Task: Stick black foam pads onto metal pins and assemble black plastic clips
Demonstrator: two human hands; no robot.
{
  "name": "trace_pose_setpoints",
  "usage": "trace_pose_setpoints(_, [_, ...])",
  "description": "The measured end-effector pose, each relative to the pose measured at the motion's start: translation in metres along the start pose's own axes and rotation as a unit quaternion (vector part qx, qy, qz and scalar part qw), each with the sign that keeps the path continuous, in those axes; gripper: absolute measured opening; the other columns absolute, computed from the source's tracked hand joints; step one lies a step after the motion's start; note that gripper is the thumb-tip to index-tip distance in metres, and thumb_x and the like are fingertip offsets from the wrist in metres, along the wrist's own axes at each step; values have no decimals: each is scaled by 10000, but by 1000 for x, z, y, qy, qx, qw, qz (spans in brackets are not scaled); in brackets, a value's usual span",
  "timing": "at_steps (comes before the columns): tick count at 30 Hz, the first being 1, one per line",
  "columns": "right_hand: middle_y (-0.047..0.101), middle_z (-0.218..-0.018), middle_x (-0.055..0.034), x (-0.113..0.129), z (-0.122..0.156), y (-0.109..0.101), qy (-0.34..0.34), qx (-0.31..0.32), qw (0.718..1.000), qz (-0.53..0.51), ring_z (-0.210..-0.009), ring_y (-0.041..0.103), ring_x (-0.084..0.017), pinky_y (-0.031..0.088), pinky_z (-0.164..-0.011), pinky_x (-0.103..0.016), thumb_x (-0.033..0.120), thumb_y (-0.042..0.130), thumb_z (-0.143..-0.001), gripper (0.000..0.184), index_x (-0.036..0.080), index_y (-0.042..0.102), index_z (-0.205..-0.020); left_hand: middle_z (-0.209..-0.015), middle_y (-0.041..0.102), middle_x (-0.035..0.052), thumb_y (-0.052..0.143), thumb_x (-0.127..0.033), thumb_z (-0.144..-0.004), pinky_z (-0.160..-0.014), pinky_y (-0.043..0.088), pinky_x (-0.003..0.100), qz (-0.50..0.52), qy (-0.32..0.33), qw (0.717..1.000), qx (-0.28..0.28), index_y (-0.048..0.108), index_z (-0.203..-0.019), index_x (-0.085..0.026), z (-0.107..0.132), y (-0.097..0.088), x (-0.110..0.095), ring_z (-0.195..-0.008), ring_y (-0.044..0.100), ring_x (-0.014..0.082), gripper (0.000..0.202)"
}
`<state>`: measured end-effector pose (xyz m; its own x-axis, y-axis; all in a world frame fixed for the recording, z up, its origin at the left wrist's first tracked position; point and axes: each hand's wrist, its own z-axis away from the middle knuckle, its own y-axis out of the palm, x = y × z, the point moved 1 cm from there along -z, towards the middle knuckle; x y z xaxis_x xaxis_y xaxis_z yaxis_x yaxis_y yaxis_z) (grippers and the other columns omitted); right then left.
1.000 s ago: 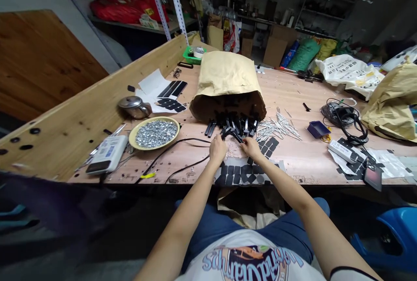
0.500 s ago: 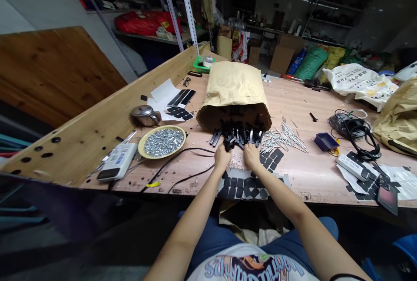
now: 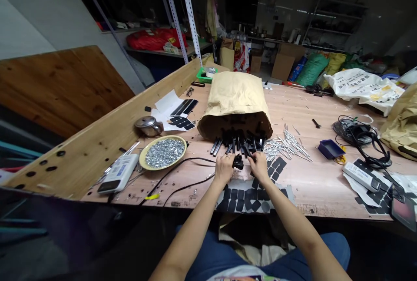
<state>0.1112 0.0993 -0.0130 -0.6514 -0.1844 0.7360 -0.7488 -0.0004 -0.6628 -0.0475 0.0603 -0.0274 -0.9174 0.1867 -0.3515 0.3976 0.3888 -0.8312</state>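
L hand (image 3: 224, 169) & R hand (image 3: 259, 166) are both gripping a small black part (image 3: 238, 162) btwn them, low over the bench (image 3: 309, 176), just in front of the parts pile (image 3: 239, 144) spilling from the paper bag (image 3: 236, 98); pad sheet (image 3: 250, 196) is lying under the wrists.

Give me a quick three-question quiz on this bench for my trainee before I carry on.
1. Multiple choice: the yellow dish holds A) small silver metal pieces, B) black pads, C) cables.
2. True or false: the brown paper sack stands upright.
3. Short answer: what do the left hand and right hand pinch between them?
Key: 1 A. 2 False: it lies on its side, with black parts spilling from its mouth. 3 A small black part.
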Motion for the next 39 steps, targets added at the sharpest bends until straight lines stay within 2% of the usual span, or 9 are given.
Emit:
trace_pose_setpoints(7, [505,-549,74,-1,22,-4,196,186,844,-463,-501,506,-95,441,-501,-226,508,744,-563,433,214,450,-683,-894,716,91,383,-96,-828,-773,447,335,103,193,974,-63,632,-1105,-211,30,3,-29,-868,651,193,391])
trace_pose_setpoints(9, [525,-546,81,0,25,-6,203,160,835,-485,-476,507,-88,436,-480,-216,490,784,-505,476,218,444,-696,-944,715,95,442,-157,-827,-800,464,345,185,158,968,-63,628,-1114,-219,37,5,-35,-919,652,202,348])
trace_pose_setpoints(11, [570,-591,70,-1,27,-8,189,112,844,-489,-495,541,-98,464,-508,-233,493,786,-493,496,225,439,-725,-905,718,93,508,-249,-822,-800,487,353,294,16,952,-86,644,-1075,-209,43,7,-41,-884,663,211,290])
trace_pose_setpoints(15, [631,-711,21,1,41,-5,78,21,923,-375,-647,611,-142,512,-648,-291,463,712,-613,352,229,488,-751,-651,685,37,656,-375,-724,-696,522,322,516,-332,783,-99,687,-852,-181,45,14,-57,-685,663,191,235])
trace_pose_setpoints(19, [678,-923,-65,9,65,2,-52,12,989,-136,-906,614,-200,484,-851,-372,341,540,-802,138,226,607,-838,-717,706,39,785,-286,-532,-748,524,294,678,-428,590,-95,678,-709,-152,30,16,-68,-745,672,171,247])
trace_pose_setpoints(22, [645,-1108,-94,13,63,-1,-141,24,989,-25,-1056,560,-218,428,-944,-402,281,488,-853,200,234,645,-969,-707,701,42,781,-252,-490,-728,517,278,711,-463,518,-112,669,-674,-140,24,11,-64,-721,669,157,242])
trace_pose_setpoints(26, [631,-1084,-135,13,19,-13,-84,6,990,115,-1023,550,-218,407,-923,-373,258,330,-935,319,166,626,-1008,-569,634,-26,772,-230,-426,-543,461,238,693,-468,522,-167,646,-725,-136,23,-1,-56,-491,584,101,338])
trace_pose_setpoints(31, [601,-1057,-184,11,-33,-11,18,22,955,297,-1023,512,-286,390,-862,-390,285,434,-894,268,104,582,-1026,-522,554,-57,702,-333,-520,-488,414,226,697,-435,560,-103,610,-733,-134,27,-8,-59,-431,527,76,305])
trace_pose_setpoints(39, [649,-1004,-123,-1,-15,-34,-31,-63,987,144,-929,575,-224,429,-826,-324,233,453,-807,288,129,615,-1022,-655,627,-8,737,-279,-512,-645,501,313,644,-396,649,-86,621,-713,-158,37,-16,-59,-560,609,134,261])
